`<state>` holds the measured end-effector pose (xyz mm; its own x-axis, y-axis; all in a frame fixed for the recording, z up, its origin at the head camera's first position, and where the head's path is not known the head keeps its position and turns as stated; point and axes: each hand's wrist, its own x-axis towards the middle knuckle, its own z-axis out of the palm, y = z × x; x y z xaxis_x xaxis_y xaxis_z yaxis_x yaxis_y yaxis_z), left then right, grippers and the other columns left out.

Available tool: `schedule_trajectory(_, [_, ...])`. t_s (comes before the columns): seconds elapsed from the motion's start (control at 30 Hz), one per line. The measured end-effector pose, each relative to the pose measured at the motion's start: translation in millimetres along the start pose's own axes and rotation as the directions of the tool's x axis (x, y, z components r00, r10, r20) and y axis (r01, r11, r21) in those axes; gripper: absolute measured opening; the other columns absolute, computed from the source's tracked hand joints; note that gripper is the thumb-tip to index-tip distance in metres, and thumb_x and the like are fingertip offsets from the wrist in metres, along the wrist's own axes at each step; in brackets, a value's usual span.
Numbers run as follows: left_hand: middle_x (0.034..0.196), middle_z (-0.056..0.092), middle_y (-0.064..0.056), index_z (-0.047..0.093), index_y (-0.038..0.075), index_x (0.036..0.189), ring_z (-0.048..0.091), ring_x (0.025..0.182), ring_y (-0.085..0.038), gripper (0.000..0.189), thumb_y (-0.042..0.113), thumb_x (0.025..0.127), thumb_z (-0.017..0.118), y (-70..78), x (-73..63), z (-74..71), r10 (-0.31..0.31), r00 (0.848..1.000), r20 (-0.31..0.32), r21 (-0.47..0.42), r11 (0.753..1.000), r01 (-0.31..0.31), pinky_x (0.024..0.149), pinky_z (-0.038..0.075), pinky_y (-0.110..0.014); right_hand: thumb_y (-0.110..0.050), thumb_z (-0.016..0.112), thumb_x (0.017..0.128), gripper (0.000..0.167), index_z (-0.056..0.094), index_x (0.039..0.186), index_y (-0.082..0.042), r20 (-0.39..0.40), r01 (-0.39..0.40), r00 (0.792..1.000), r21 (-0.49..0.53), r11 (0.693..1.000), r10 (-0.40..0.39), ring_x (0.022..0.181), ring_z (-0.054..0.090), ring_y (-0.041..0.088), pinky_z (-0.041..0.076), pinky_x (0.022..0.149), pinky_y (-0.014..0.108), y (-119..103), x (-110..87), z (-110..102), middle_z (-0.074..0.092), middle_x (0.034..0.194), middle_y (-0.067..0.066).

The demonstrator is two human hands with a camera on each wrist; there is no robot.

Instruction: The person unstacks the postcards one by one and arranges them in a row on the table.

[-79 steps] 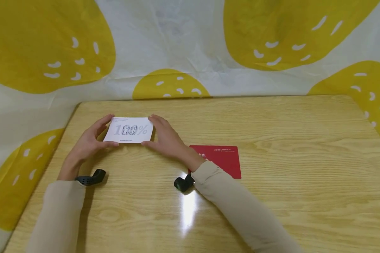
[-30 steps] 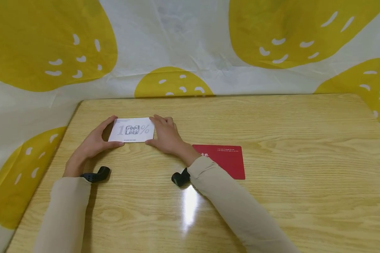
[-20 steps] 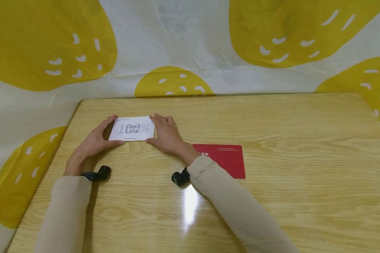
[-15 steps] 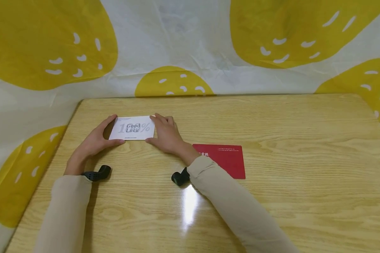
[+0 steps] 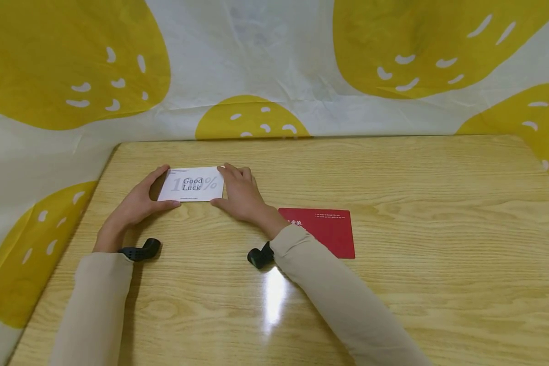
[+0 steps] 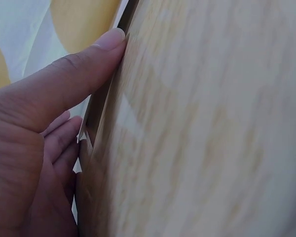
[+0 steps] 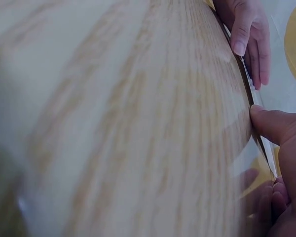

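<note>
In the head view, a white card [image 5: 191, 184] printed "Good Luck" over a pale "100%" is at the left of the table, its long side facing the person. My left hand [image 5: 139, 202] holds its left end, thumb on the near edge and fingers at the far left corner. At the other end, my right hand [image 5: 242, 194] grips it the same way. The right wrist view shows the right thumb [image 7: 274, 126] on the card's near edge, with the left hand [image 7: 249, 42] farther along. A dark gap shows beneath the edge under the left thumb [image 6: 84, 69].
A red card [image 5: 331, 236] with white lettering lies right of the hands, partly covered by the right forearm and sleeve [image 5: 343, 300]. The wood-grain table [image 5: 439, 213] meets a white cloth [image 5: 265, 51] with yellow shapes at its back edge. Black wrist cameras [image 5: 142, 250] sit on both wrists.
Both hands keep hold of the white card, which has shifted slightly toward the far side. The view has moved a little, and the red card stays where it was on the table.
</note>
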<state>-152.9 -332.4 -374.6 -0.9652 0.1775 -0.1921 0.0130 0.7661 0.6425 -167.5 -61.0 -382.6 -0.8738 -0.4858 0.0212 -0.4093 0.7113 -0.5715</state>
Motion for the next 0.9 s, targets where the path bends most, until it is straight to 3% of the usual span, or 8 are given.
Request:
schedule_trajectory(0.47, [0.159, 0.009, -0.009, 0.013, 0.018, 0.155, 0.005, 0.144, -0.033, 0.102, 0.032, 0.079, 0.08, 4.5, -5.3, 2.3, 0.031, 0.999, -0.04, -0.056, 0.998, -0.033, 0.113, 0.006, -0.055, -0.04, 0.069, 0.087, 0.082, 0.026, 0.151, -0.01, -0.006, -0.007, 1.0, 0.035, 0.999, 0.007, 0.131, 0.024, 0.029, 0.021, 0.11, 0.04, -2, -2.4, -3, 0.023, 0.154, 0.012])
schedule_trajectory(0.6, [0.158, 0.012, -0.009, 0.015, 0.015, 0.154, 0.007, 0.144, -0.032, 0.103, 0.028, 0.077, 0.082, 12.9, -6.2, 4.3, 0.069, 0.996, -0.055, -0.07, 0.995, -0.073, 0.114, 0.007, -0.053, -0.04, 0.068, 0.087, 0.082, 0.027, 0.15, -0.008, -0.03, 0.001, 1.0, 0.061, 0.998, 0.0, 0.131, 0.025, 0.031, 0.024, 0.109, 0.038, -2, -6.0, -8, 0.027, 0.152, 0.015])
schedule_trajectory(0.9, [0.156, 0.017, -0.012, 0.022, 0.015, 0.153, 0.013, 0.141, -0.034, 0.099, 0.016, 0.075, 0.084, 40.5, -16.5, 11.5, 0.142, 0.983, -0.114, -0.093, 0.984, -0.153, 0.11, 0.013, -0.059, -0.039, 0.065, 0.09, 0.074, 0.032, 0.147, -0.006, -0.066, 0.062, 0.996, 0.133, 0.989, -0.054, 0.133, 0.026, 0.028, 0.025, 0.108, 0.035, 2, -32.2, -30, 0.033, 0.149, 0.011])
